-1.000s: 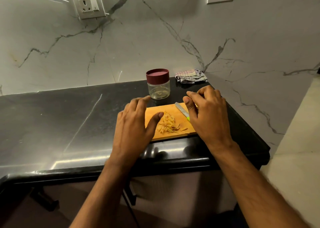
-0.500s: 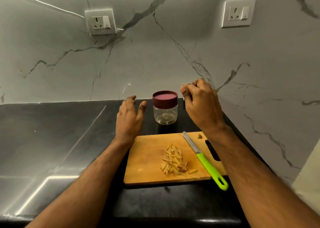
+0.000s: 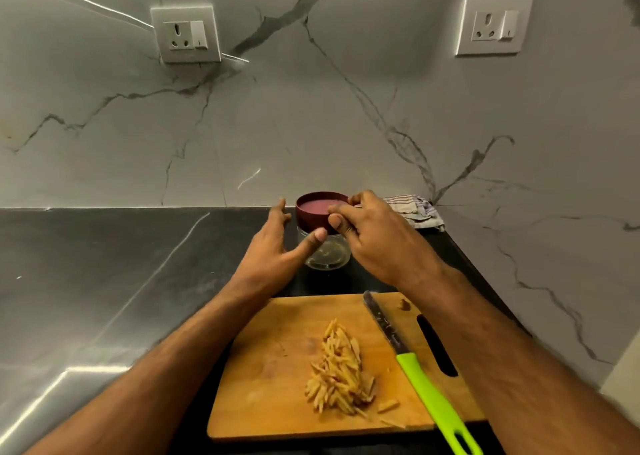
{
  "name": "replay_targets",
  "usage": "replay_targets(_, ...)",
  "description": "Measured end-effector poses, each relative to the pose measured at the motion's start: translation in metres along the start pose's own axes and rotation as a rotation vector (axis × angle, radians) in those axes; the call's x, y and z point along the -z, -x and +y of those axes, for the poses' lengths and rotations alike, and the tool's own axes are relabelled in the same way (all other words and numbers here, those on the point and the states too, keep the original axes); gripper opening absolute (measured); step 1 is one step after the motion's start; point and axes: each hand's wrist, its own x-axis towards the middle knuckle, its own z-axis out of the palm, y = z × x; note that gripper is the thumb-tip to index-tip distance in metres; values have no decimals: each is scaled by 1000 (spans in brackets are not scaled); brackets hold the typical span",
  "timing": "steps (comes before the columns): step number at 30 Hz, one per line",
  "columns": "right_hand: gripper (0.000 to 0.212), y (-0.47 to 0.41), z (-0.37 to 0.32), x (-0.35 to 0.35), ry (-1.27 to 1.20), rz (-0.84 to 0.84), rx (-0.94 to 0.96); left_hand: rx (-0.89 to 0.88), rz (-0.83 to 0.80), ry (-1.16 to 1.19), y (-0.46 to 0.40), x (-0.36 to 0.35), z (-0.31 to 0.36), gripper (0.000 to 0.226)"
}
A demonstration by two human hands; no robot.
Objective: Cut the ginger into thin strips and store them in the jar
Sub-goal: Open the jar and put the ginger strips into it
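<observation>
— Nearest, below both wrists?

— Wooden cutting board (image 3: 277,368), rectangular with rounded corners and a slot handle under the right forearm; front edge close to the counter's (image 3: 104,281) lip. Pale ginger strips (image 3: 341,375) heaped mid-board, between the two forearms. Knife (image 3: 412,361) just right of the heap, dark blade angled away, glossy green handle overhanging the board's near edge. One small ginger scrap (image 3: 403,304) by the blade tip.

— And at the hands?

— Clear round jar (image 3: 329,252) (lid on) between them, standing beyond the board. Left hand (image 3: 277,246) spread wide, thumb touching the glass, fingers apart from it. Right hand (image 3: 374,236) pinching the maroon lid's (image 3: 320,208) rim with fingertips.

— Open room?

— Broad bare stretch of polished black stone left of the left hand. Right of the right hand, little room: countertop edge close. Crumpled checked cloth (image 3: 414,210) beyond the right hand, against the veined marble wall (image 3: 311,125).
</observation>
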Motion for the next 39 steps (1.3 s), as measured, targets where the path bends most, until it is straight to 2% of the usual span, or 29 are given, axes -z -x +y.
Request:
replay_targets(2,47,6,0,-2,-34,-86,-17,-34,-29,-33,2,-3,0,95)
replay_targets(5,48,9,-8,1,-49,-84,-8,-99,-39,-38,1,-4,0,84)
replay_targets(9,45,12,-18,5,-49,-85,38,-128,6,-28,0,-2,-7,93)
replay_targets(15,35,16,-27,7,-110,13,104,-203,125,-18,2,1,-8,99)
replay_targets(20,36,17,-30,6,-142,90,53,-362,225,-202,1,10,-2,98)
replay_targets(22,45,16,-31,8,-162,136,13,-383,232,-254,2,10,0,98)
replay_targets(25,71,16,-35,9,-201,158,-82,-396,230,-276,4,9,2,95)
replay_targets(28,104,17,-37,10,-249,46,-204,-500,176,-334,7,12,11,89)
replay_targets(30,112,18,-38,10,-245,-14,-212,-570,144,-373,9,16,17,87)
replay_targets(35,94,19,-38,10,-246,4,-107,-592,101,-371,6,23,17,100)
replay_targets(39,94,21,-29,20,-103,-20,200,-534,68,-256,0,27,12,102)
